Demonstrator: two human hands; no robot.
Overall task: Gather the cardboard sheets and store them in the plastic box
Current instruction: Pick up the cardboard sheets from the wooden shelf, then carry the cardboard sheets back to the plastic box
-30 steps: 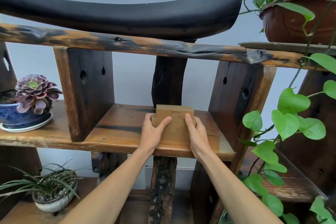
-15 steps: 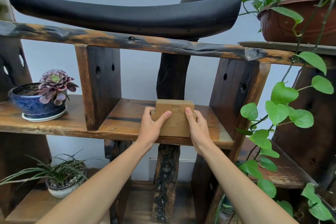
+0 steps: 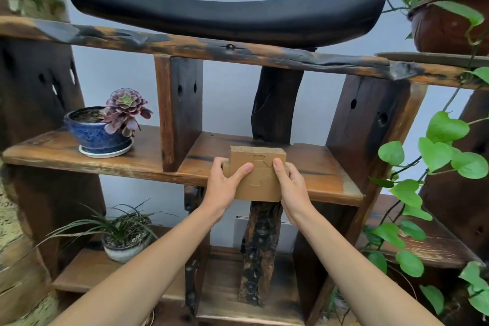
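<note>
A thick stack of brown cardboard sheets [image 3: 260, 180] stands upright in front of the middle wooden shelf [image 3: 325, 174], its front face marked with a cut outline. My left hand [image 3: 225, 182] grips its left side, thumb across the front. My right hand [image 3: 291, 182] grips its right side in the same way. The stack's lower edge hangs level with the shelf's front edge. No plastic box is in view.
A blue pot with a purple succulent [image 3: 105, 127] sits on the shelf to the left. A grassy plant in a white pot [image 3: 124, 241] stands on the lower shelf. Green vine leaves [image 3: 444, 151] hang at the right. A black curved beam [image 3: 225, 13] spans above.
The view has swung left, so the shelf and the plants sit further right in the frame. Both hands keep the same grip on the stack, which has come slightly toward me.
</note>
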